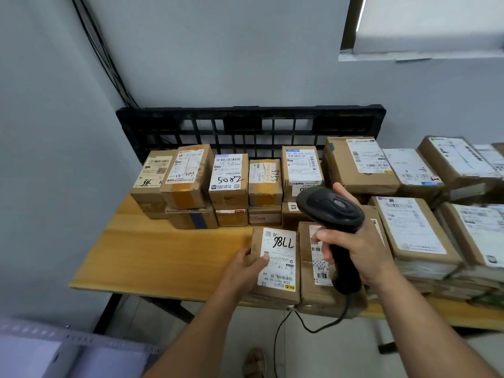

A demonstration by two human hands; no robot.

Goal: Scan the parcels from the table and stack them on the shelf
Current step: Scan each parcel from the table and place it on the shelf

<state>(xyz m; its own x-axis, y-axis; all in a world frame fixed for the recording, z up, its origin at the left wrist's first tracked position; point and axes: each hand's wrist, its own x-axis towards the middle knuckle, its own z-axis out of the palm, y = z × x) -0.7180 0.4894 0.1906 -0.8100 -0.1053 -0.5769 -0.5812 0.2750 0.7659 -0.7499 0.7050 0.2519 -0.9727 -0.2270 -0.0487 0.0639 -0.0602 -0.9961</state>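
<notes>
A person at a parcel station holds a parcel (pixel 278 264) steady on the wooden worktop (pixel 152 252) and readies a scanner (pixel 331 210) above it. The step in hand appears to be the scan itself. The left hand (pixel 244 267) grips the parcel by its left edge, thumb lying on the white label, which bears a handwritten number. The right hand (pixel 360 252) is closed round the scanner's handle, head raised and tilted forward, its cable (pixel 313 327) trailing off the worktop's front edge.

The parcel lies flat at the near edge of the worktop, touching a second parcel (pixel 306 290) on its right. The scanner hangs over that neighbour, just right of the held label, so the reader's head seems aimed past the barcode rather than at it.

The next move likely calls for swinging the scanner left and down onto the label's barcode, or lifting the parcel up to it. After that the parcel must be raised clear and carried to the shelf. A grey frame (pixel 81 342) at lower left may be that shelf; it is too blurred to tell.

More parcels wait in a back row (pixel 229 181) before a black pallet (pixel 245 126), and in stacks (pixel 414 230) to the right.
</notes>
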